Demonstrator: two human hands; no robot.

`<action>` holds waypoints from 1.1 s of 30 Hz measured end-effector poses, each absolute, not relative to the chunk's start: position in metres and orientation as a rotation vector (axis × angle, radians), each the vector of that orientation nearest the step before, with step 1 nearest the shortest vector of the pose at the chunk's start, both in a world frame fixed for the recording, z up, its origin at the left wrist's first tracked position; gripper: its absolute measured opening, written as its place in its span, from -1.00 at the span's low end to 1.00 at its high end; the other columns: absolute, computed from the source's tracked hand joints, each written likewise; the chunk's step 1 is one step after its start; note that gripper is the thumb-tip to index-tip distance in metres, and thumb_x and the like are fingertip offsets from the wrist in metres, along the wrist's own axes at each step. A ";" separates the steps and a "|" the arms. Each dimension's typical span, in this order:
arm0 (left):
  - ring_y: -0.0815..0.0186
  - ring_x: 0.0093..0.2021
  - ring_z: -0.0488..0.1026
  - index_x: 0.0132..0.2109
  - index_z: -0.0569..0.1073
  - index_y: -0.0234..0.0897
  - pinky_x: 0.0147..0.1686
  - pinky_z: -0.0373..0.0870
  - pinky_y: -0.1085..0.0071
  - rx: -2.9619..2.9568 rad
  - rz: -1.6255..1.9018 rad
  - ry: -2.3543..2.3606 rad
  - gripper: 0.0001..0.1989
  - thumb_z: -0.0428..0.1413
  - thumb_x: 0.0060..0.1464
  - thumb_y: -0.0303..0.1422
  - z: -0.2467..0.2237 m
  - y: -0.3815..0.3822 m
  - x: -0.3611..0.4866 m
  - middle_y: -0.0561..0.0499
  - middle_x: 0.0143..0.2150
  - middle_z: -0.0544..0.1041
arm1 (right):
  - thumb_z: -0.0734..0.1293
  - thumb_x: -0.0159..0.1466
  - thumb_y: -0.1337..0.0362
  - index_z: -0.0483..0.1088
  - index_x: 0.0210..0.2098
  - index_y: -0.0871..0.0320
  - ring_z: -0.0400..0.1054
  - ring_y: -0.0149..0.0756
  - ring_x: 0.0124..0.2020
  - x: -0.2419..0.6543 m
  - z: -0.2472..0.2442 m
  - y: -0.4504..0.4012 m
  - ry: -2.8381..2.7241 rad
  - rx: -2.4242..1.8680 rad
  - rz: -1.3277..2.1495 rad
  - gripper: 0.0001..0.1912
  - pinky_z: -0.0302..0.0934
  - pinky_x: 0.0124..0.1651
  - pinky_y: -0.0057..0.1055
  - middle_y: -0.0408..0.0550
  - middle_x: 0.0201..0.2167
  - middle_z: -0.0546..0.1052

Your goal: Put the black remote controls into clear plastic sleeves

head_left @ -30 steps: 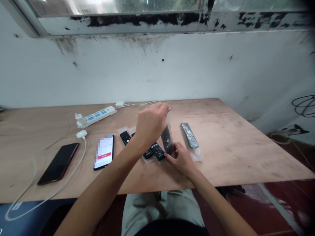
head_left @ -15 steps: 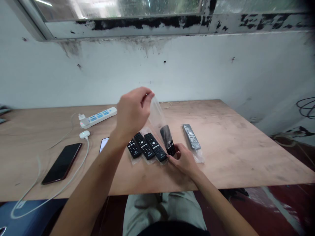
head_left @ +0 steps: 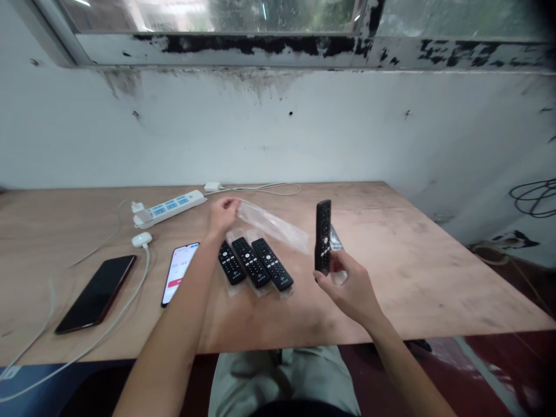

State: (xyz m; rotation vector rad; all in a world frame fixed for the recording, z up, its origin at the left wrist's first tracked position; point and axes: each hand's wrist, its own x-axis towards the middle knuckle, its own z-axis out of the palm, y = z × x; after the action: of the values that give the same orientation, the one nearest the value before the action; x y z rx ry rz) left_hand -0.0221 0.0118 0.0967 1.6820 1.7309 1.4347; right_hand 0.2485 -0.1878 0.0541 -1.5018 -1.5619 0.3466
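My left hand [head_left: 225, 215] pinches one end of a clear plastic bag [head_left: 275, 225], which stretches out to the right above the table. In my right hand [head_left: 347, 284] a black remote control [head_left: 322, 236] stands nearly upright, gripped by its lower end and out of the bag. Between the hands, three black remotes lie side by side on plastic sleeves: a left one [head_left: 231, 263], a middle one [head_left: 251, 262] and a right one [head_left: 272, 264]. Behind my right hand, a wrapped remote [head_left: 336, 238] is mostly hidden.
On the left lie a dark phone [head_left: 96, 293] and a lit phone [head_left: 179, 272] partly under my left forearm. A white power strip [head_left: 171, 208] with a plug, a white charger [head_left: 142, 240] and loose cables occupy the back left. The wooden table [head_left: 425, 278] meets a wall behind.
The remote has come out of the plastic bag and moved right and up in my right hand. My left hand has lowered, still holding the bag.
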 end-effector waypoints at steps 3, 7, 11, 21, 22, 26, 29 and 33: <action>0.40 -0.47 0.39 -0.25 0.50 -0.39 -0.45 0.32 0.47 1.789 1.115 1.600 -0.71 0.03 0.07 -0.24 0.061 0.007 0.012 0.00 -0.42 0.54 | 0.35 0.06 0.18 0.34 -0.30 0.12 0.29 -0.30 -0.41 0.245 0.056 -0.190 -1.628 -1.538 0.360 -0.77 0.18 -0.34 -0.38 -0.11 -0.44 0.41; 0.34 -0.39 0.43 -0.32 0.54 -0.38 -0.37 0.32 0.47 1.907 0.874 1.518 -0.77 0.06 0.05 -0.30 0.033 -0.001 0.037 -0.02 -0.40 0.57 | 0.35 0.05 0.18 0.33 -0.36 0.12 0.27 -0.32 -0.46 0.239 0.052 -0.189 -1.739 -1.640 0.421 -0.81 0.13 -0.39 -0.41 -0.14 -0.47 0.41; 0.32 -0.37 0.42 -0.36 0.55 -0.36 -0.32 0.29 0.45 2.016 0.721 1.506 -0.81 0.06 0.04 -0.38 0.017 -0.004 0.042 -0.03 -0.41 0.57 | 0.34 0.05 0.18 0.31 -0.43 0.13 0.25 -0.37 -0.49 0.235 0.047 -0.186 -1.861 -1.807 0.443 -0.83 0.01 -0.44 -0.45 -0.15 -0.47 0.41; 0.30 -0.30 0.44 -0.28 0.55 -0.33 -0.26 0.29 0.46 2.149 0.622 1.560 -0.78 0.01 0.12 -0.37 0.006 -0.007 0.040 -0.05 -0.31 0.58 | 0.26 0.21 0.08 0.39 -0.34 0.12 0.35 -0.31 -0.39 0.235 0.027 -0.179 -2.025 -1.821 0.378 -0.77 0.03 -0.39 -0.43 -0.08 -0.36 0.48; 0.30 -0.30 0.44 -0.28 0.55 -0.33 -0.25 0.29 0.45 2.166 0.619 1.568 -0.78 0.01 0.13 -0.37 0.006 -0.008 0.040 -0.05 -0.31 0.57 | 0.23 0.24 0.07 0.39 -0.32 0.12 0.36 -0.31 -0.38 0.239 0.026 -0.179 -1.988 -1.817 0.337 -0.75 0.05 -0.37 -0.43 -0.08 -0.35 0.48; 0.29 -0.27 0.43 -0.28 0.54 -0.31 -0.19 0.28 0.43 2.241 0.611 1.595 -0.78 0.01 0.14 -0.36 0.004 -0.009 0.041 -0.07 -0.29 0.57 | 0.19 0.27 0.04 0.36 -0.42 0.13 0.35 -0.27 -0.41 0.262 0.024 -0.182 -1.700 -2.102 -0.001 -0.69 0.02 -0.40 -0.39 -0.04 -0.41 0.47; 0.28 -0.25 0.43 -0.30 0.54 -0.29 -0.17 0.27 0.41 2.288 0.609 1.610 -0.78 0.01 0.15 -0.36 0.003 -0.009 0.041 -0.08 -0.28 0.56 | 0.19 0.25 0.00 0.35 -0.50 0.14 0.34 -0.24 -0.48 0.275 0.021 -0.181 -1.678 -2.335 -0.029 -0.62 -0.08 -0.47 -0.38 0.02 -0.48 0.48; 0.26 -0.22 0.43 -0.30 0.53 -0.29 -0.16 0.27 0.40 2.334 0.605 1.614 -0.77 0.00 0.16 -0.36 0.001 -0.007 0.038 -0.09 -0.26 0.56 | 0.17 0.26 0.15 0.36 -0.51 0.15 0.35 -0.25 -0.48 0.275 0.013 -0.177 -1.843 -2.319 0.069 -0.70 -0.13 -0.47 -0.37 0.04 -0.47 0.51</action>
State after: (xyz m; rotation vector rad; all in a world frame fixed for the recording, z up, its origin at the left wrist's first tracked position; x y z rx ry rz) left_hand 0.0379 -0.0067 0.0012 2.3336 1.6135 0.6046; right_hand 0.2746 -0.1768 0.0129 -2.3194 -1.8435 0.0688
